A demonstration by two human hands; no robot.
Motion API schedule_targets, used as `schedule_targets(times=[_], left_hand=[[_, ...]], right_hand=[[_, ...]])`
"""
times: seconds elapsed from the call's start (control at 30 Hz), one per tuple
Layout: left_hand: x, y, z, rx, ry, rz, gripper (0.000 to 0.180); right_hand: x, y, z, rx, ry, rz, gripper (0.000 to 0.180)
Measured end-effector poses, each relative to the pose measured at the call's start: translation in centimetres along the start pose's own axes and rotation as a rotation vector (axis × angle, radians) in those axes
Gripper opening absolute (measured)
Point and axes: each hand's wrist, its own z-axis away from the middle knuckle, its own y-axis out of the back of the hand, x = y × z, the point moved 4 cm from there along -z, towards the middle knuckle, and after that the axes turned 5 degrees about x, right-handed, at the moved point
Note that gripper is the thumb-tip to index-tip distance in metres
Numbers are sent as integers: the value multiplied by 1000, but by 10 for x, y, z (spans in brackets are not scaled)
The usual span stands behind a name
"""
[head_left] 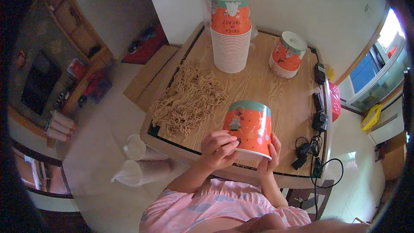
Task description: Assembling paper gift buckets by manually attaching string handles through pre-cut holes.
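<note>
1. At the near edge of the wooden counter [258, 90], an orange paper cup [249, 127] with a teal band is held upside down, tilted, its open rim toward the person — likely so the rim can be reached.
2. Left hand [217, 149] — fingers curled, gripping the cup's side near the rim.
3. Right hand [271, 155] clasps the opposite side, fingers wrapped around the rim.
4. Beyond: a pile of tan string bundles [187, 99], a tall cup stack [230, 30] and a shorter cup stack [286, 56].
</note>
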Motion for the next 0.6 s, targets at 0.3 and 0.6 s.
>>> schedule_targets(times=[0.3,0.6], left_hand=[[5,-5,-2,27,18,-31,30],[-11,-43,-18,-75,107,-40,26]], right_hand=[[0,2,4,6,-5,11,29],[6,6,5,2,-287,120,37]])
